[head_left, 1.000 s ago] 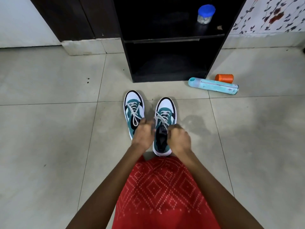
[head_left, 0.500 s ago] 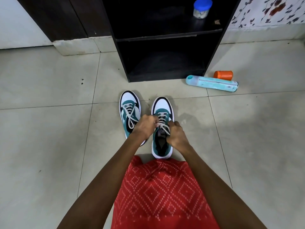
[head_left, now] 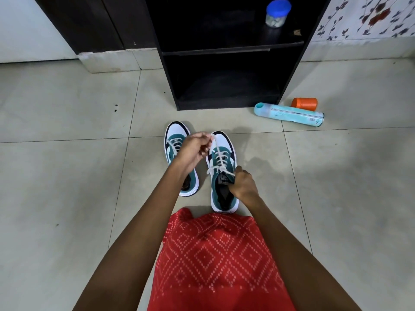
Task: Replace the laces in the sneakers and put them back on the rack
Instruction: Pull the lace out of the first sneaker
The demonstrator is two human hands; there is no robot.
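Note:
Two teal, white and black sneakers stand side by side on the tiled floor, toes pointing at the rack. The right sneaker carries a white lace threaded up its eyelets. My left hand pinches one lace end and holds it pulled up and away over the toe. My right hand grips the shoe at its tongue and collar, where the other lace end runs. The left sneaker is laced too and partly hidden behind my left wrist. The black shoe rack stands just beyond, its lower shelf bare.
A blue-lidded jar sits on the rack's upper shelf. A light blue bottle lies on the floor right of the rack beside an orange cup. My red patterned garment fills the near foreground.
My left hand rose and moved forward, drawing the lace end out taut over the toe. My right hand stayed low at the tongue of the right sneaker.

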